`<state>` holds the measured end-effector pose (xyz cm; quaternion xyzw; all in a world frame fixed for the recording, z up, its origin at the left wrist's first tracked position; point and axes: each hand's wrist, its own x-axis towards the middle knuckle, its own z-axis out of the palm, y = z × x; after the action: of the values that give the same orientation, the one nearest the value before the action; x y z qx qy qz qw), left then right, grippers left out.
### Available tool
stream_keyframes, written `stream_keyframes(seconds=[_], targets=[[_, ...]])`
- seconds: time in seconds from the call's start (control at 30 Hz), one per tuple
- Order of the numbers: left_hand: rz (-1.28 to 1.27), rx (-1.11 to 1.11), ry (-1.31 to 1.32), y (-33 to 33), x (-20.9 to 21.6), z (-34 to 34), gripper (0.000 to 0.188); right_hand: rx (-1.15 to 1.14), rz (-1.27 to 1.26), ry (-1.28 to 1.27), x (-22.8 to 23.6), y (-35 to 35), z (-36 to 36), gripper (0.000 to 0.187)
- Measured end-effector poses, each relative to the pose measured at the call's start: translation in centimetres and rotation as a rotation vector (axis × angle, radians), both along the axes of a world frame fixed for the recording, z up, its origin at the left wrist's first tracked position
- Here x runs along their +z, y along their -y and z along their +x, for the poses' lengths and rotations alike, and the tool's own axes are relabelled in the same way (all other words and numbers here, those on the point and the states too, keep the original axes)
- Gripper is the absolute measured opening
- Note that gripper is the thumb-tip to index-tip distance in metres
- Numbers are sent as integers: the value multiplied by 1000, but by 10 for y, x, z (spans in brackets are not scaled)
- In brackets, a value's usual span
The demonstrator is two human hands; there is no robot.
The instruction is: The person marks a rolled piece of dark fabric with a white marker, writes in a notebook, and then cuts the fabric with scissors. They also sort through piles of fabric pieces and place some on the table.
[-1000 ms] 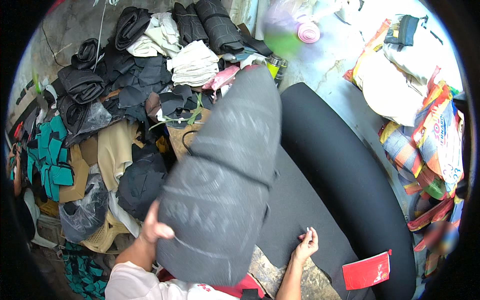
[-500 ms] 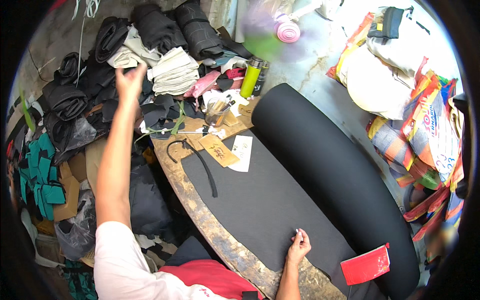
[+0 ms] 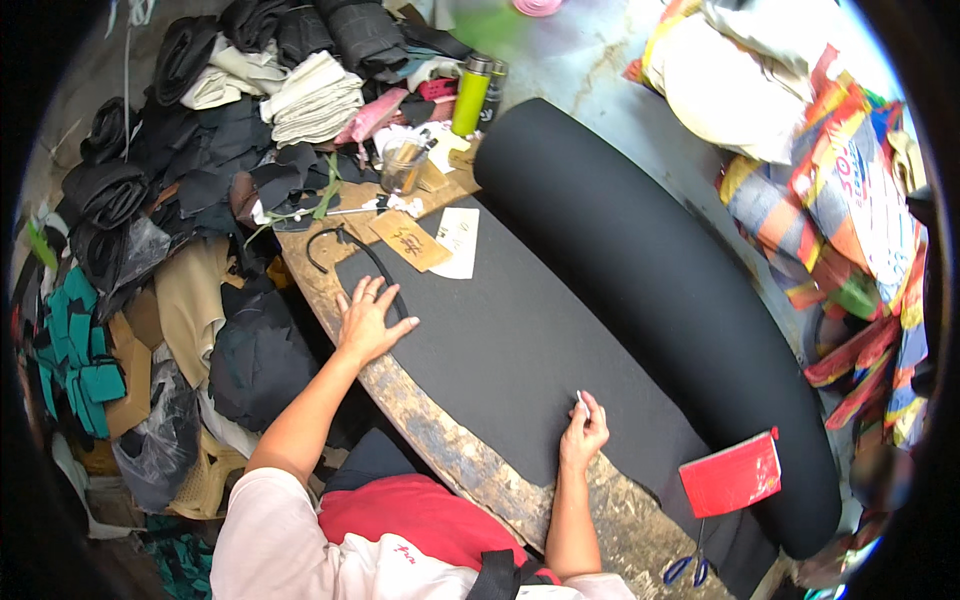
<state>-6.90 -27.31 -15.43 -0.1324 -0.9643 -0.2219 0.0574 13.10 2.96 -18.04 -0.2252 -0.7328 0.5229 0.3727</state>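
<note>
A dark grey sheet of material (image 3: 480,350) lies flat over the worn wooden table (image 3: 440,425). My left hand (image 3: 368,322) rests on its left edge with fingers spread, touching or just beside a thin black strip (image 3: 381,264). My right hand (image 3: 584,435) is over the sheet's near part, thumb and fingers pinched on a small white stick (image 3: 582,402) that looks like chalk. Along the sheet's far right side lies a thick black roll of material (image 3: 640,270). A brown card (image 3: 410,242) and a white paper (image 3: 458,243) lie on the sheet's far end.
Near right, a red booklet or pouch (image 3: 732,478) lies against the roll, with blue-handled scissors (image 3: 700,563) below it. A jar of pens (image 3: 404,170) and a green bottle (image 3: 470,98) stand at the far end. Folded white cloth (image 3: 315,100) and green scraps (image 3: 75,330) fill the left.
My left hand has come down from the folded cloth pile onto the sheet. My right hand still pinches the white stick. The view has shifted, and the scissors now show.
</note>
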Motion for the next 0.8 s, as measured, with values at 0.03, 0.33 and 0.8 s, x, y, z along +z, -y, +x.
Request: stream_keyframes(seconds=[0.03,0.33,0.8], targets=[[31,4,-25,0,0,0,69,6,-12,-18,-1,0,-1,18],[-48,88,25,-14,20,-9,69,12,-177,-146,-7,-1,-1,24],[-258,-124,-112,-125,-5,-73,63,29,-119,-117,-10,-6,-2,18]])
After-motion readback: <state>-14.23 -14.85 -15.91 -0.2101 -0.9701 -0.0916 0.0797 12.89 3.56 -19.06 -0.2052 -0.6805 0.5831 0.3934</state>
